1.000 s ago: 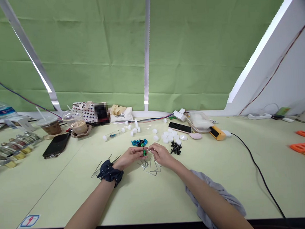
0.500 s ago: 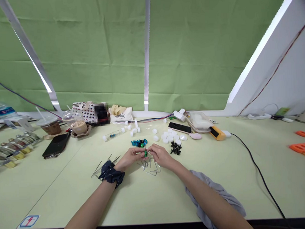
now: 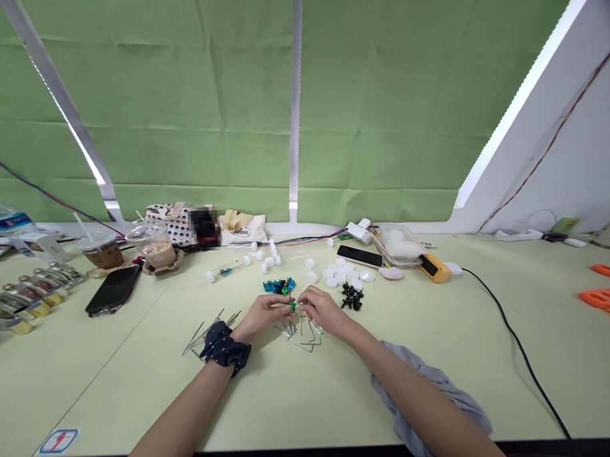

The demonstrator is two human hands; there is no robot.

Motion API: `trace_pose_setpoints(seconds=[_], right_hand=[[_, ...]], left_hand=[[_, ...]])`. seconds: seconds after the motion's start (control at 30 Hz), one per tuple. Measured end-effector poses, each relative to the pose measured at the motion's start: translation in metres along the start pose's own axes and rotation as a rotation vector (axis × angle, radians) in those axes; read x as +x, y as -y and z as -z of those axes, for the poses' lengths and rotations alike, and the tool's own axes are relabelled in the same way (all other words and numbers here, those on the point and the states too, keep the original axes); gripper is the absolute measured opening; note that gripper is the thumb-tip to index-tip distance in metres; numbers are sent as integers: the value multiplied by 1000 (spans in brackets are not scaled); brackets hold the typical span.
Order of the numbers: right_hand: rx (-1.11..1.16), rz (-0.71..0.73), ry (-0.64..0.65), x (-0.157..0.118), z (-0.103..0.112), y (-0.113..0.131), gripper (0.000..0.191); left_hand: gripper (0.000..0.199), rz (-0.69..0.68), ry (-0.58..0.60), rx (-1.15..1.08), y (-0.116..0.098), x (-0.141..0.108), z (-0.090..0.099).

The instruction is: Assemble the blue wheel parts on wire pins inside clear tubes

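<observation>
Between the thumb and fingers of my left hand (image 3: 265, 313) is a small green part (image 3: 292, 307), with a thin dark stem rising from it. My right hand (image 3: 324, 311) is closed in a pinch just right of it, and a thin metal rod (image 3: 299, 304) shows between its fingertips and the green part. Most of that rod is hidden. Under the hands lie several L-shaped metal rods (image 3: 304, 348), like hex keys. Longer metal rods (image 3: 193, 340) lie beside my left wrist. Beyond the fingers sits a pile of blue and green small parts (image 3: 277, 287).
Black small parts (image 3: 352, 297) and white caps (image 3: 339, 274) lie to the right. Behind them are a phone (image 3: 360, 256), a plastic tray (image 3: 399, 244) and a yellow meter (image 3: 434, 267). Drink cups (image 3: 158, 252) and a dark phone (image 3: 113, 290) stand or lie left. A black cable (image 3: 514, 344) crosses the right side.
My right hand has shifted slightly right, away from the green part. The L-shaped rods beneath it look slightly rearranged. My left hand keeps the green part in nearly the same place.
</observation>
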State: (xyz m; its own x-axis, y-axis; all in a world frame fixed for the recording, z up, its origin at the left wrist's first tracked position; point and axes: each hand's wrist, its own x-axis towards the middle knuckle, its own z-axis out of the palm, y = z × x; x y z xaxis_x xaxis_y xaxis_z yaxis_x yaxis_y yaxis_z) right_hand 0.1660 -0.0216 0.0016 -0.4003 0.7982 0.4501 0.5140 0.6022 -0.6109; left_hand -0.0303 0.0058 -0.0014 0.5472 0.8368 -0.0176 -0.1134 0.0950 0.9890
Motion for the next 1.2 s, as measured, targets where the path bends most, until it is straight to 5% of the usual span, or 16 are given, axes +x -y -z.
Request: trace_pose_setpoints(seconds=[0.67,1.2], right_hand=[[-73,124,-202,1,-4,8,16],[-77,67,-332,0,-16,0,16]], left_hand=[[39,-66,-58,-23,1,0,-9],[37,-124,-81,2,0,-2,-12]])
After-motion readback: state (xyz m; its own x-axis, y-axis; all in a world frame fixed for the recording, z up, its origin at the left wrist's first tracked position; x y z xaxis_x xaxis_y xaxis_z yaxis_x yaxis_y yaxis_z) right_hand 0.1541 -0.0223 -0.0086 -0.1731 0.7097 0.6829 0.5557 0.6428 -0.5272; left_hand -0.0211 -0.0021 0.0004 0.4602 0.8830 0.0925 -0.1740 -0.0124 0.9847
